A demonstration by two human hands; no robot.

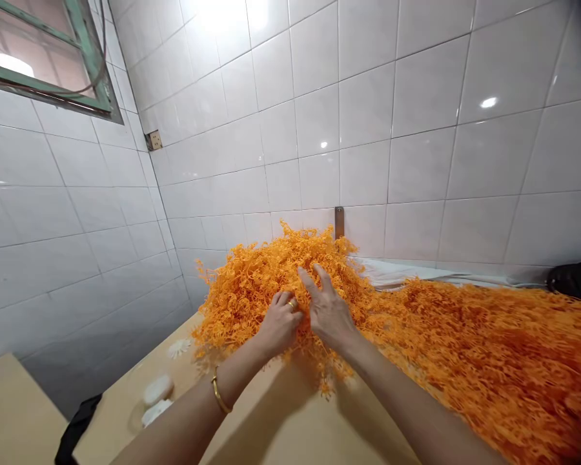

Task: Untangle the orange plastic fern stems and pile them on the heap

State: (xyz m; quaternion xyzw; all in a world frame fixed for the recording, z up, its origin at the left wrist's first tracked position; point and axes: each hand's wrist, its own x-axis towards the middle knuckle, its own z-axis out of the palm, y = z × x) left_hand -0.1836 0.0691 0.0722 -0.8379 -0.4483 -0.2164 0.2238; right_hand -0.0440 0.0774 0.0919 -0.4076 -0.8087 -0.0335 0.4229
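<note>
A tall heap of orange, curly, plastic-looking sprigs [252, 284] rises in front of me on the table. Against its near side, my left hand [281, 323] has its fingers curled closed on some of the orange sprigs; what lies inside the fingers is partly hidden. That hand wears a gold ring, and a gold bangle [217, 391] circles the wrist. Just to its right, my right hand [329, 313] is open, with two fingers stretched out and apart over the heap. Its thumb side is close to the left hand, and its other fingers are hidden.
More orange sprigs [494, 349] spread across the table's right side. Whitish objects [157, 389] lie on the tan tabletop [266, 420] at left, near a black strap [80, 426]. White cloth or plastic [392, 271] runs along the tiled wall [310, 123]. A black item [576, 279] sits far right.
</note>
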